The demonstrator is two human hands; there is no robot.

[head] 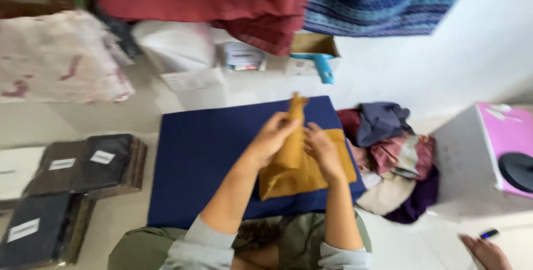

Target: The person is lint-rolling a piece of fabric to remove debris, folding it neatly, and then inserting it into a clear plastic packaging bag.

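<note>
— Pale floor fills most of the head view, right?

— Yes, with a dark blue mat (200,159) spread across the middle of the frame. The person sits at its lower edge, knees in olive cloth at the bottom.

— Where is the cloth being handled?

— A mustard-yellow cloth (302,173) lies on the right part of the mat, just right of centre. One narrow end of it is lifted, pointing toward the top of the frame.

— And the hands?

— The left hand (273,135) is closed around the raised strip of the cloth, fingers curled over it. The right hand (322,150) rests on the cloth just beside it, fingers bent and pressing or pinching the fabric; the blur hides which.

— What lies around?

— At the right of the mat, a heap of clothes (391,159) in maroon, grey, cream and purple. At lower left, stacks of dark packets (83,167) with white labels. Upper centre, a small cardboard box (313,45) with a light blue tool (322,64) beside it. Red and blue fabrics hang along the top. At the right edge, a white box with a pink lid (508,131). Another person's hand (486,250) shows at the lower right corner.
</note>
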